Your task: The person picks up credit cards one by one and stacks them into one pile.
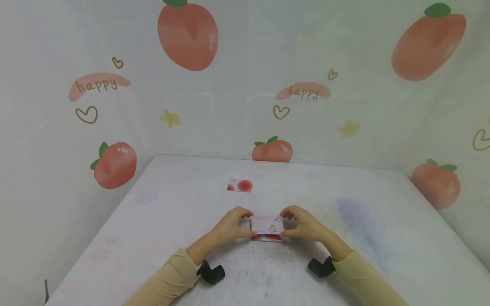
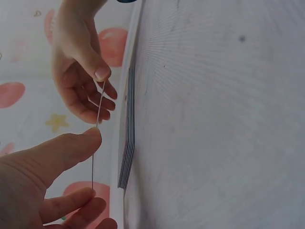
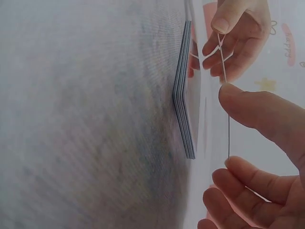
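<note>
A thin pink card [image 1: 267, 224] with a small printed picture is held level between both hands. The left hand [image 1: 232, 225] pinches its left side between thumb and fingertips, and the right hand [image 1: 305, 225] grips the right side the same way. Edge-on in the left wrist view, the card [image 2: 92, 167] looks like a fine line. Just beneath it, a neat stack of cards [image 2: 127, 138] lies on the table, separated from the held card by a gap. Part of the stack's red-printed top [image 1: 267, 238] shows below the held card's near edge in the head view.
Farther back on the white table [image 1: 183, 204] lies a single card [image 1: 240, 185] with red fruit prints. A white curtain [image 1: 237, 106] printed with fruit, hearts and "happy" surrounds the table. Black wrist devices [image 1: 212, 273] hang below the beige sleeves [image 1: 168, 278].
</note>
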Available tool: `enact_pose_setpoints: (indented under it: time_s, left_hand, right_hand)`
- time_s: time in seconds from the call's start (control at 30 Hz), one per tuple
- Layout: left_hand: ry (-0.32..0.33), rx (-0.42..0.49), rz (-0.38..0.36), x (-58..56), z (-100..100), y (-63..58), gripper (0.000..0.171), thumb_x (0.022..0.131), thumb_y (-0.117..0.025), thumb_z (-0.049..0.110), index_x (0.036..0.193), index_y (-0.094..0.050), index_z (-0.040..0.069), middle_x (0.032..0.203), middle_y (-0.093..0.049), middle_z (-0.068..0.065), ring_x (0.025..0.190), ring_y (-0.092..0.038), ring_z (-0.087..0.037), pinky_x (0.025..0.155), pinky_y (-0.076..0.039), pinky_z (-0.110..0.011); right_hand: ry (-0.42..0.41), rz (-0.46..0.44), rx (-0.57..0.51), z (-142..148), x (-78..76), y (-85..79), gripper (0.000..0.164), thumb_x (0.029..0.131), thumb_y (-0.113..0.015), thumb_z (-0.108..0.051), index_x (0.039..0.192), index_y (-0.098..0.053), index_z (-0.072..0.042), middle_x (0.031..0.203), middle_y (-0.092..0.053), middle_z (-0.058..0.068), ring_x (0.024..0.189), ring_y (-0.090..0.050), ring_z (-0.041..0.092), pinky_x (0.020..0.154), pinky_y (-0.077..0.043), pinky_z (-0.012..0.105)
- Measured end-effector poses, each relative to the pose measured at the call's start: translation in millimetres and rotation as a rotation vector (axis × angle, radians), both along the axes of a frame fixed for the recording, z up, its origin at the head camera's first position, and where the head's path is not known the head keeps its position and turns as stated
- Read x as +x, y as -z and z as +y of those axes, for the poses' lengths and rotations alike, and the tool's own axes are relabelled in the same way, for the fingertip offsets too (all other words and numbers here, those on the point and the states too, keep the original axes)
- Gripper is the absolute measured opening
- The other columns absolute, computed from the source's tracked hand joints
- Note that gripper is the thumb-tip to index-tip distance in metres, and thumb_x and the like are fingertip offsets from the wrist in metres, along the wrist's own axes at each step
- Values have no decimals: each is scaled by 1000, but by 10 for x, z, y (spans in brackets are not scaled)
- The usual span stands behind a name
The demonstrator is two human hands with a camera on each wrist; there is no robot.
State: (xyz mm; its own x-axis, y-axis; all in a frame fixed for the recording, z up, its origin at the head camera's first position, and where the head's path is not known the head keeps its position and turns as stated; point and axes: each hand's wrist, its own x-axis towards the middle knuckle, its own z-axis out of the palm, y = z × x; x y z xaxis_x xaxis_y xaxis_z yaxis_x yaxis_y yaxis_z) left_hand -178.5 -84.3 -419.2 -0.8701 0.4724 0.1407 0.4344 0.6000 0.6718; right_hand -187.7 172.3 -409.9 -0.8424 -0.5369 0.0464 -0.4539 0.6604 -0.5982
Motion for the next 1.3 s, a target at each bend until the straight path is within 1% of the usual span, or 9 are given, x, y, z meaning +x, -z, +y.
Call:
enact_pose_setpoints:
  time_s: [0.17,0.4,0.7,0.9,1.3]
  left_hand:
    - [0,-12,5,21,9,1,49,72,-79,23,111,-61,-1,106,-62,-13,98,-57,-25,88,-46,-40]
    - [15,-45,37,44,19,-5,49,70,-80,22,109,-62,-3,103,-62,-14,92,-55,-24,85,-46,-34]
    - [23,-78,19,54,33,-13,49,70,-80,22,109,-62,-2,101,-60,-14,92,-55,-25,84,-45,-35]
    - [16,-100,8,54,45,-13,50,70,-80,23,109,-63,-2,102,-60,-14,96,-56,-26,87,-45,-38]
    - [17,-107,21,63,47,-1,51,68,-81,22,109,-63,-3,104,-59,-14,100,-55,-27,90,-43,-39]
  right_hand:
    - [1,-6,4,2,23,10,49,72,-79,-26,108,-57,-2,105,-61,9,95,-57,24,84,-48,40]
    - [2,-6,20,4,42,27,48,72,-79,-27,107,-57,-2,104,-61,9,95,-58,23,84,-48,38]
    - [4,-8,34,3,51,48,47,71,-80,-26,105,-58,-3,103,-61,8,95,-58,23,83,-48,34]
    - [6,-22,40,-2,64,40,47,71,-79,-26,105,-57,-3,104,-60,8,95,-57,23,83,-48,34]
    - [-11,1,51,6,65,54,46,70,-80,-27,103,-58,-3,102,-60,6,96,-55,21,85,-46,33]
